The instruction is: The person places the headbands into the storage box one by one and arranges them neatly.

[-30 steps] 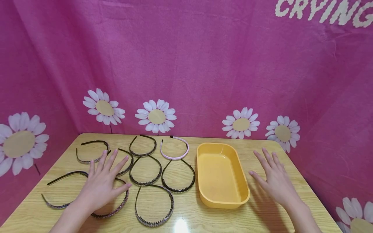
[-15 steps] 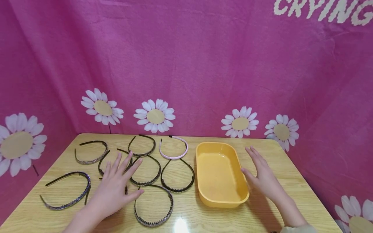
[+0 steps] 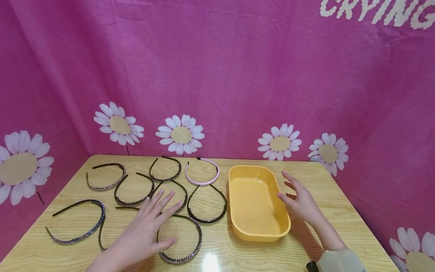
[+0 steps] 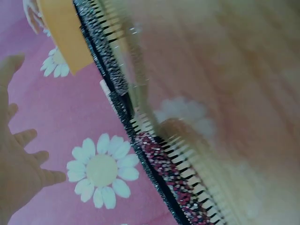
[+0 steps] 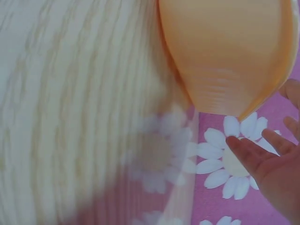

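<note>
My left hand [image 3: 146, 230] hovers with spread fingers over the dark toothed headbands on the table's left half, partly hiding some. It holds nothing. Closest to its thumb is a front headband [image 3: 180, 261]. In the left wrist view, a headband with dark red and silver glitter [image 4: 164, 159] shows, with the left hand's fingers apart from it. My right hand [image 3: 302, 202] is beside the yellow plastic tray's right wall [image 3: 259, 238], fingers loosely bent. Its thumb tip is close to the rim; whether it touches I cannot tell.
A lilac headband [image 3: 202, 184] lies at the back, near another dark headband [image 3: 208, 221]. A bluish glittery headband [image 3: 79, 238] rests at the far left. The wooden table [image 3: 343, 226] meets a pink daisy-printed cloth [image 3: 221, 75] at the back and sides.
My left hand has moved right and toward the front, uncovering headbands at the left. My right hand has moved left to the tray's side, its fingers bending more. The headbands and tray stay put.
</note>
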A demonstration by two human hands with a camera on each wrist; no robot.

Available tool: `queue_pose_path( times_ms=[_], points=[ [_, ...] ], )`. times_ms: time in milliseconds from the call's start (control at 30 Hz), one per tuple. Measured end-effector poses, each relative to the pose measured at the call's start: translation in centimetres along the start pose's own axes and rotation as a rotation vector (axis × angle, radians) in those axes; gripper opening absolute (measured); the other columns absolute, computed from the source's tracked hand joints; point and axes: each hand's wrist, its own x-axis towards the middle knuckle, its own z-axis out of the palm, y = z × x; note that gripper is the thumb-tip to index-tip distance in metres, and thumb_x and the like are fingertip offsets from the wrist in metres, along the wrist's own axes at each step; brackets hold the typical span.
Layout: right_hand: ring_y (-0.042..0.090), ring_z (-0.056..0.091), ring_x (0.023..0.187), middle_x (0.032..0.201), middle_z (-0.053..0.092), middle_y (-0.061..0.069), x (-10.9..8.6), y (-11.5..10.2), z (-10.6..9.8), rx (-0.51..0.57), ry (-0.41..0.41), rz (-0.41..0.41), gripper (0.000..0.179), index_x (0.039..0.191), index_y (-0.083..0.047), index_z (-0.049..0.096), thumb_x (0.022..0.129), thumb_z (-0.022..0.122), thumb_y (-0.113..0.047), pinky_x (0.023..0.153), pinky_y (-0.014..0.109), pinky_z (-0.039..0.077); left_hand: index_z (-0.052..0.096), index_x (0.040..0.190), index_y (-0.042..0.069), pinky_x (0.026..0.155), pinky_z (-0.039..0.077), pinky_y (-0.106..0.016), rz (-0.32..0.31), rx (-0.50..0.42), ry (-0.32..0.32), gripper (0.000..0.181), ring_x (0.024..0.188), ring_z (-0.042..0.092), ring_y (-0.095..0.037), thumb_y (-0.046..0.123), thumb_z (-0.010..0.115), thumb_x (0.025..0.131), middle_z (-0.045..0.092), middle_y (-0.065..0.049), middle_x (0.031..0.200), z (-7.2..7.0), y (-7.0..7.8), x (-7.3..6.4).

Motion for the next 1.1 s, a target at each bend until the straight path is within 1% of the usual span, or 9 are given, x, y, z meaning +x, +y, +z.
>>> queue_pose_path(
  times_ms=[100,200,267,333,500,633,733,967,1100],
  points=[
    [0.047,0.048,0.120,0.144,0.036,0.025,0.1,-0.4,0.1,0.040,-0.034,0.014,0.071,0.145,-0.004,0.032,0.084,0.069,-0.006,0.082,0.047,0.052,0.029,0.148,0.032,0.113,-0.012,-0.031,0.035,-0.013,-0.031,0.090,0.143,0.016,-0.032,0.043,0.077,0.072,0.019,0.000,0.157,0.2,0.1,-0.3],
    [0.047,0.049,0.119,0.143,0.037,0.026,0.0,0.2,0.2,0.084,-0.061,0.021,0.069,0.144,-0.004,0.032,0.085,0.068,-0.006,0.081,0.045,0.053,0.030,0.147,0.033,0.116,0.006,-0.047,0.069,-0.072,-0.069,0.090,0.140,0.023,-0.034,0.041,0.078,0.071,0.022,0.001,0.156,0.4,0.1,-0.5],
    [0.045,0.050,0.119,0.144,0.037,0.024,0.0,0.8,0.3,0.111,-0.076,0.027,0.068,0.145,-0.006,0.033,0.086,0.067,-0.008,0.081,0.042,0.053,0.030,0.146,0.034,0.111,0.018,-0.056,0.082,-0.127,-0.113,0.089,0.139,0.026,-0.035,0.040,0.079,0.072,0.023,0.003,0.155,0.5,0.1,-0.7],
    [0.045,0.050,0.119,0.144,0.038,0.022,0.0,1.4,0.5,0.138,-0.092,0.030,0.066,0.144,-0.007,0.033,0.087,0.066,-0.009,0.082,0.041,0.053,0.030,0.146,0.036,0.101,0.031,-0.063,0.090,-0.176,-0.163,0.088,0.138,0.027,-0.036,0.040,0.078,0.073,0.024,0.004,0.155,0.6,0.1,-0.9],
    [0.048,0.047,0.120,0.145,0.036,0.023,-0.1,1.6,0.5,0.208,-0.138,0.066,0.063,0.143,-0.002,0.034,0.088,0.064,-0.007,0.083,0.038,0.054,0.030,0.145,0.039,0.100,0.035,-0.059,0.114,-0.220,-0.250,0.089,0.136,0.032,-0.032,0.043,0.079,0.071,0.032,0.004,0.151,1.0,0.1,-1.2],
    [0.048,0.048,0.119,0.146,0.034,0.023,-0.1,2.0,0.5,0.255,-0.167,0.112,0.061,0.143,-0.001,0.033,0.089,0.062,-0.006,0.084,0.033,0.054,0.034,0.144,0.036,0.097,0.040,-0.055,0.144,-0.214,-0.266,0.089,0.132,0.038,-0.022,0.043,0.080,0.068,0.042,0.003,0.144,1.4,0.0,-1.3],
    [0.047,0.049,0.118,0.146,0.033,0.025,-0.2,2.2,0.5,0.270,-0.189,0.145,0.062,0.144,-0.001,0.031,0.090,0.061,-0.008,0.085,0.030,0.053,0.037,0.143,0.034,0.095,0.040,-0.052,0.157,-0.203,-0.277,0.086,0.126,0.042,-0.015,0.045,0.079,0.068,0.047,0.006,0.137,1.7,0.1,-1.3],
    [0.046,0.048,0.120,0.147,0.030,0.026,-0.4,2.3,0.5,0.287,-0.228,0.195,0.062,0.146,-0.003,0.029,0.092,0.059,-0.013,0.084,0.030,0.054,0.042,0.140,0.032,0.095,0.038,-0.055,0.162,-0.223,-0.315,0.080,0.112,0.048,-0.009,0.043,0.078,0.069,0.053,0.015,0.122,2.3,0.4,-1.1],
    [0.045,0.048,0.120,0.147,0.031,0.025,-0.4,2.3,0.5,0.267,-0.241,0.206,0.062,0.147,-0.005,0.030,0.093,0.058,-0.014,0.084,0.031,0.054,0.049,0.133,0.030,0.093,0.040,-0.048,0.154,-0.257,-0.355,0.070,0.103,0.048,-0.004,0.040,0.078,0.070,0.054,0.020,0.106,2.4,0.5,-0.8]
  ],
)
